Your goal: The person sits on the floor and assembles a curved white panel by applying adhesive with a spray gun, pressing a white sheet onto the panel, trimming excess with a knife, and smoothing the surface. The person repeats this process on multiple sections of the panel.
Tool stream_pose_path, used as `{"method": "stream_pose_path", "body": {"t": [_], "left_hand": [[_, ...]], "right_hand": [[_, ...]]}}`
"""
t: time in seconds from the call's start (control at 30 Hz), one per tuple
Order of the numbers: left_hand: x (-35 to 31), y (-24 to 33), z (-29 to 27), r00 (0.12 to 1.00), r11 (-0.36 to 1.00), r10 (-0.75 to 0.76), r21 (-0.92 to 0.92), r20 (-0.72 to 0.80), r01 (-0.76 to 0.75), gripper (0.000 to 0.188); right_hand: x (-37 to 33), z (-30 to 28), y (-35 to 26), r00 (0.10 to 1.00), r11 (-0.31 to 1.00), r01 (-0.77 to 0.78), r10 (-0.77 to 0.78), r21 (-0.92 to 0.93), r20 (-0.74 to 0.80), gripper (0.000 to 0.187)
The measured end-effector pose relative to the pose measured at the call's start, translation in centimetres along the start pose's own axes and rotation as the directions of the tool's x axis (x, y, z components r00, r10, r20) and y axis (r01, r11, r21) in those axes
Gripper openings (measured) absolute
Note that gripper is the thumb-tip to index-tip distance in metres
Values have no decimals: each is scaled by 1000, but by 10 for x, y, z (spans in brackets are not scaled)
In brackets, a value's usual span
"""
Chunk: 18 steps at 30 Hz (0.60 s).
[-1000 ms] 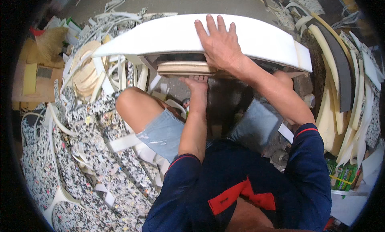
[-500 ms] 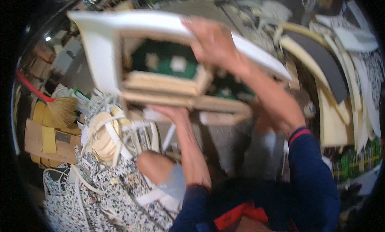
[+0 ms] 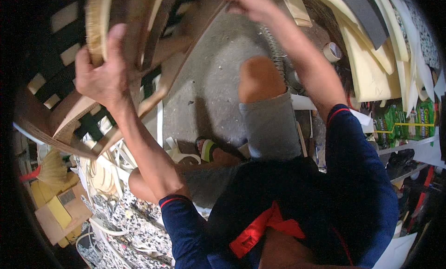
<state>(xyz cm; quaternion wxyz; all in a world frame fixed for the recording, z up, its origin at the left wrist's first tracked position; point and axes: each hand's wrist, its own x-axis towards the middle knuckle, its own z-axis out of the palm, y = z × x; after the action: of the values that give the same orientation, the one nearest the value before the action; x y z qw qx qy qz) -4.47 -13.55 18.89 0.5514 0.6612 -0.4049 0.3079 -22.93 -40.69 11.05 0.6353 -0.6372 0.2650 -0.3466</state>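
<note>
2 hands, both on the same person. 1 wooden frame, upper left, tipped on a slant above the floor. Left hand is wrapped round 1 slat of it, thumb up one side, fingers curled on the other. Right hand is by the frame's right-hand edge, fingers bent; can't tell from here if it's touching or gripping.

Other counts: 1 tape roll, 1 broom, 1 sandal, 1 dark grey foam piece against cream foam sheets. I can't count the sheets or the white offcuts; too much overlap.

Hard to see: top of the frame is out of view, its left part goes dark at the rim, and the whole thing is motion-blurred. Right fingertips blurred too, right by the top edge. Left knee is partly behind the left forearm. Speckled foam runs under the left sleeve, so its extent is hidden.

Containers: frame has open bays, dark backing behind them with several pale squares on it. Green packs at right, yellow strap across them; can't see what's inside.
</note>
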Motion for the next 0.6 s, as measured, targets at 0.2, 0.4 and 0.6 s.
{"method": "stream_pose_path", "body": {"t": [0.2,0.4,0.6], "left_hand": [[-66,-2,50,921,940,79,278,381,-196,64],[-120,-16,99,845,919,32,316,534,-235,64],[-166,-37,150,798,921,-43,334,601,-202,63]], "right_hand": [[-12,-5,188,888,866,-457,457,205,51,46],[-14,-9,293,717,699,-693,644,177,268,43],[-32,7,324,716,632,-637,697,-441,-35,55]]}}
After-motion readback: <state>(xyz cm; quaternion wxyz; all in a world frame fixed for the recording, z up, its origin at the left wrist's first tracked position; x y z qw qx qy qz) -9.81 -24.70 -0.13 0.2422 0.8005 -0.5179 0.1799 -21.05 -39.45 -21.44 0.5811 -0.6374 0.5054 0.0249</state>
